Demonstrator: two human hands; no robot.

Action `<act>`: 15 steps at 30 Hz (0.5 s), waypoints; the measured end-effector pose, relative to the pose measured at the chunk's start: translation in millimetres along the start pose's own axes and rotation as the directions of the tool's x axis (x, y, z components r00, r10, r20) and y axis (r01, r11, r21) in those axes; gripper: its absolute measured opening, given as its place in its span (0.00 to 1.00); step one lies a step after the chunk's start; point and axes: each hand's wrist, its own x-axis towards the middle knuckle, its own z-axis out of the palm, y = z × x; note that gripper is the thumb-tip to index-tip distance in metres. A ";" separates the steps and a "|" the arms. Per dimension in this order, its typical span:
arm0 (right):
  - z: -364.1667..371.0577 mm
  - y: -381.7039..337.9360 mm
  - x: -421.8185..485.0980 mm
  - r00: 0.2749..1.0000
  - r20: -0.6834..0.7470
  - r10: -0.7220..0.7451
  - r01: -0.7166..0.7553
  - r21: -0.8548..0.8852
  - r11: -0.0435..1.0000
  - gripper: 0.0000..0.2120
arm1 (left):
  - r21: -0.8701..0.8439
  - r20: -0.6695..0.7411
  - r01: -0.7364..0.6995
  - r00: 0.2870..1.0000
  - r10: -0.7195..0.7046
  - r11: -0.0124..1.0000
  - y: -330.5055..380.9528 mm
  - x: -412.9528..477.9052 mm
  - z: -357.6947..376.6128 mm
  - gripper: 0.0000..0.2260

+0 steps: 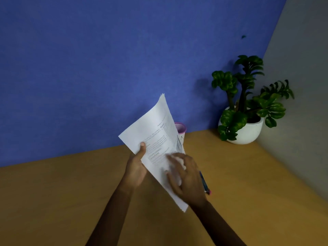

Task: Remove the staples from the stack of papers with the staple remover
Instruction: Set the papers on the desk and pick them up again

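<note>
A stack of printed white papers (156,132) is held up off the wooden desk, tilted with one corner pointing up. My left hand (136,164) grips its left edge, thumb on the front page. My right hand (186,176) lies over the lower right part of the stack, blurred by motion; its fingers spread on the top sheet, and whether they pinch it I cannot tell. A blue and pink tool (205,183), possibly the staple remover, shows on the desk just behind my right hand, mostly hidden. No staple is visible.
A pink mesh cup (181,128) stands behind the papers by the blue wall. A potted green plant in a white pot (248,128) sits in the desk's back right corner. The wooden desk (62,201) stretches left and right.
</note>
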 end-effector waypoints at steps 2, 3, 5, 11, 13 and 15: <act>-6.3 14.3 6.8 0.968 -0.059 0.244 -0.239 0.076 0.968 0.18 | 0.056 0.019 -0.033 0.999 0.032 0.998 6.7 0.7 -5.0 0.23; -8.4 25.0 10.1 0.924 -0.053 0.378 -0.370 0.120 0.921 0.19 | 0.101 0.013 -0.040 0.999 0.039 0.994 11.1 0.4 -8.5 0.20; -15.3 43.1 19.0 0.818 0.090 0.569 -0.575 0.176 0.799 0.24 | 0.164 0.021 -0.052 0.999 0.049 0.985 17.6 1.9 -12.6 0.15; -25.7 77.7 33.8 0.662 0.493 0.564 -0.749 0.407 0.524 0.23 | 0.326 0.035 -0.138 0.990 0.134 0.935 19.5 5.6 -11.3 0.11; -27.9 76.4 31.3 0.674 0.481 0.562 -0.739 0.465 0.488 0.13 | 0.328 0.051 -0.160 0.987 0.151 0.931 20.6 5.8 -10.3 0.11; -29.8 73.9 28.0 0.690 0.417 0.592 -0.717 0.511 0.475 0.06 | 0.326 0.053 -0.169 0.986 0.161 0.930 22.2 6.0 -10.4 0.12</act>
